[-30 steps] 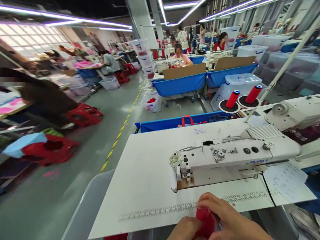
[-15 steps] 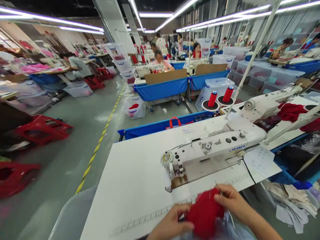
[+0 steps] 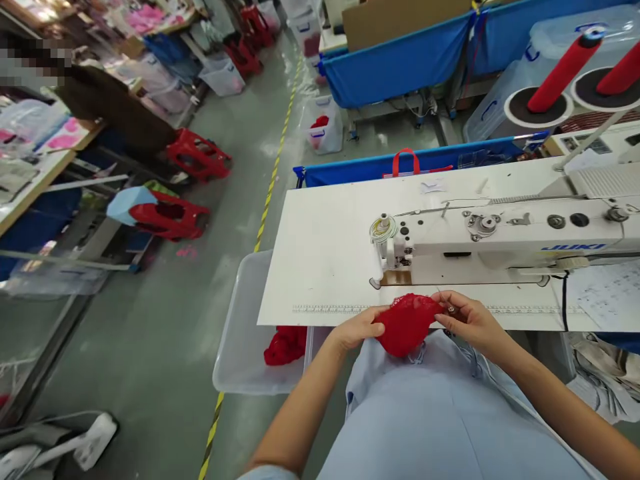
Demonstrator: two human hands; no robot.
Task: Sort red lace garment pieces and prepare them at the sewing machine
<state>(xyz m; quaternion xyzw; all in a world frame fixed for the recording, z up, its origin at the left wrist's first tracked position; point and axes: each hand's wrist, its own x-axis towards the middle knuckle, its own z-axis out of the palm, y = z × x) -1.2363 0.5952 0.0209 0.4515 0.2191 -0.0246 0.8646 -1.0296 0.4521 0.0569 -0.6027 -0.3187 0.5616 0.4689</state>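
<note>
A piece of red lace fabric (image 3: 406, 323) hangs at the near edge of the white sewing table (image 3: 325, 267), just below the needle end of a white sewing machine (image 3: 500, 240). My left hand (image 3: 361, 328) pinches the fabric's left side. My right hand (image 3: 467, 320) grips its right edge, with a small metal tool between the fingers. Both hands sit over my lap, which is covered in light blue cloth.
A clear plastic bin (image 3: 245, 340) with more red fabric (image 3: 286, 345) stands left of the table. Two red thread cones (image 3: 560, 67) stand behind the machine. Paper sheets (image 3: 605, 293) lie at the right. Red stools (image 3: 170, 217) and a yellow floor line (image 3: 267, 200) are on the left.
The camera has tilted down toward the table and my lap. The red fabric is now held up flatter at the table edge between both hands.
</note>
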